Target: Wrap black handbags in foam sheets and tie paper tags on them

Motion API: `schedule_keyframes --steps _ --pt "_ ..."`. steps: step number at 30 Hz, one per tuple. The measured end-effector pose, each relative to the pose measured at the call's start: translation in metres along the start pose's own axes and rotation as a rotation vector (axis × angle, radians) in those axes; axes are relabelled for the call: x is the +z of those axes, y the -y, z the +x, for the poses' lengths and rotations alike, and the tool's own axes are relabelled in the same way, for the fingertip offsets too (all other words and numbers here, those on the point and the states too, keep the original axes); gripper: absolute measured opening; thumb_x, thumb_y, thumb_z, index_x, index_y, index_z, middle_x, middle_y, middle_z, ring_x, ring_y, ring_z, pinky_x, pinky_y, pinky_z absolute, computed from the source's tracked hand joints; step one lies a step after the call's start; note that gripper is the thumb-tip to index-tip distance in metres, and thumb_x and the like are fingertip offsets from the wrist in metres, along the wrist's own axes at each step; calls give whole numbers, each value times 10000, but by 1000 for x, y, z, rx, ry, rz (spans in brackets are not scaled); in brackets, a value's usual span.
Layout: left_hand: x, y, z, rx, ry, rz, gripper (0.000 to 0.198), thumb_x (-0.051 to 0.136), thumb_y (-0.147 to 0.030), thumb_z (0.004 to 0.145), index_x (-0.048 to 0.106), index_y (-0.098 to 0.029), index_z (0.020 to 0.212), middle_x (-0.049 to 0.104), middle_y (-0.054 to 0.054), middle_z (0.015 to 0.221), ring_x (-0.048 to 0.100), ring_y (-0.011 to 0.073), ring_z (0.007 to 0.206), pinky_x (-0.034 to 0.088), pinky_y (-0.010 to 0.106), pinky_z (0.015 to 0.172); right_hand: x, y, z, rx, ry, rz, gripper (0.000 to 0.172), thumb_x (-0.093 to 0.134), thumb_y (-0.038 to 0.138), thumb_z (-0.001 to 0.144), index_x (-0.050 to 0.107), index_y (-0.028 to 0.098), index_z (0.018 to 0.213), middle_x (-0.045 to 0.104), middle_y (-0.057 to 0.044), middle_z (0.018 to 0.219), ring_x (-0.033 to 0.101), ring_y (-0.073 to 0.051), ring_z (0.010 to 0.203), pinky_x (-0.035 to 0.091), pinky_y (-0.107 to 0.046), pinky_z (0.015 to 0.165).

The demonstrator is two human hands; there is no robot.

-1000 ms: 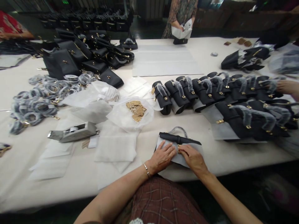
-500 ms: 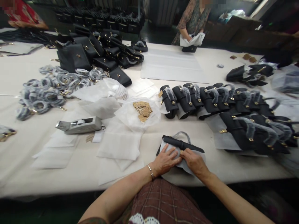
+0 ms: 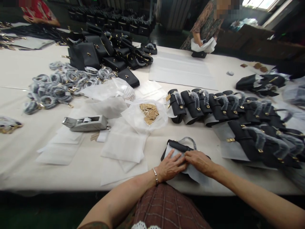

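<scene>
A small black handbag [image 3: 175, 146] lies at the table's near edge, partly covered by a sheet of grey-white wrapping paper [image 3: 190, 170]. My left hand [image 3: 170, 166] lies flat on the paper over the bag, fingers stretched out. My right hand [image 3: 201, 163] rests on the same bag just to the right, fingers curled and pressed down on the paper near the bag's flap. The two hands touch at the fingertips. The bag's wrapped handle [image 3: 189, 140] sticks out behind them.
A row of wrapped black handbags [image 3: 214, 106] fills the right side. A tape dispenser [image 3: 87, 123], paper sheets [image 3: 122, 144] and a bag of tan tags [image 3: 149, 113] lie left of centre. Coiled straps [image 3: 54, 89] and more bags [image 3: 105, 54] sit far left. Another person [image 3: 205, 28] stands across the table.
The view has shifted, so everything sits lower and further right. My right hand has slid over the bag's flap, now covering its clasp; my left hand stays flat on the paper.
</scene>
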State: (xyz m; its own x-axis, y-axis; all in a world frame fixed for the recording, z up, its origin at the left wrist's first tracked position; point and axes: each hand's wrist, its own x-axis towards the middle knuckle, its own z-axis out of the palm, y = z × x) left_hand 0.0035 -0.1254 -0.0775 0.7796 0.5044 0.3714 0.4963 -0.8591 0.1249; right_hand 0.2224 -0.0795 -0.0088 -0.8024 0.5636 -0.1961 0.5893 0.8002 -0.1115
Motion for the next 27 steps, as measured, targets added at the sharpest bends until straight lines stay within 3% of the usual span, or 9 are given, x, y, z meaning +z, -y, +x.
schedule_keyframes --steps 6,11,14,16,18,22,24,27 --pt "-1 -9 4 104 2 52 309 452 -208 980 572 -148 1259 496 107 1430 365 260 1386 248 473 1159 5 -2 -7 9 -75 62 235 438 52 904 622 178 830 655 -50 800 610 -166 710 477 -283 666" --pt "-6 -13 23 72 54 2 360 367 -207 1010 499 -87 1323 574 128 1237 548 213 1088 393 389 977 0 -13 -24 -5 -197 305 279 405 135 947 665 216 1006 695 -70 1031 655 -167 938 543 -289 824" --pt "-11 -12 29 50 95 -28 362 356 -205 1012 472 -77 1331 581 126 1132 560 194 947 417 370 875 -10 -19 -37 238 -272 402 237 442 221 958 667 232 1031 700 -59 985 661 -176 930 540 -303 863" --pt "-14 -11 29 53 112 -39 360 369 -204 1009 467 -75 1331 576 133 1128 556 197 967 409 368 892 -14 -22 -44 483 -302 450 177 509 296 927 671 233 961 700 -49 905 667 -184 826 552 -305 792" --pt "-15 -11 27 35 123 -44 370 375 -203 1009 456 -81 1348 572 140 1162 548 206 1030 394 370 933 -14 -22 -49 640 -241 511 152 559 339 879 673 240 901 699 -33 855 659 -183 739 550 -300 717" --pt "-10 -12 23 8 118 -32 381 354 -210 1016 460 -126 1373 496 137 1378 504 220 1171 371 377 995 -1 -17 -55 760 -168 505 159 552 351 862 665 250 813 684 -15 807 636 -182 704 517 -309 690" --pt "-6 -12 21 10 113 -18 392 344 -219 1019 458 -144 1387 427 123 1475 489 224 1206 375 383 1001 9 -11 -58 774 -231 388 160 572 366 862 669 248 816 675 -36 832 629 -214 766 503 -351 737" --pt "-4 -9 20 20 128 -8 411 340 -229 1021 434 -160 1415 374 109 1534 479 214 1233 388 374 996 24 2 -62 771 -427 257 180 605 395 860 681 236 893 661 -99 1005 597 -289 983 463 -453 892"
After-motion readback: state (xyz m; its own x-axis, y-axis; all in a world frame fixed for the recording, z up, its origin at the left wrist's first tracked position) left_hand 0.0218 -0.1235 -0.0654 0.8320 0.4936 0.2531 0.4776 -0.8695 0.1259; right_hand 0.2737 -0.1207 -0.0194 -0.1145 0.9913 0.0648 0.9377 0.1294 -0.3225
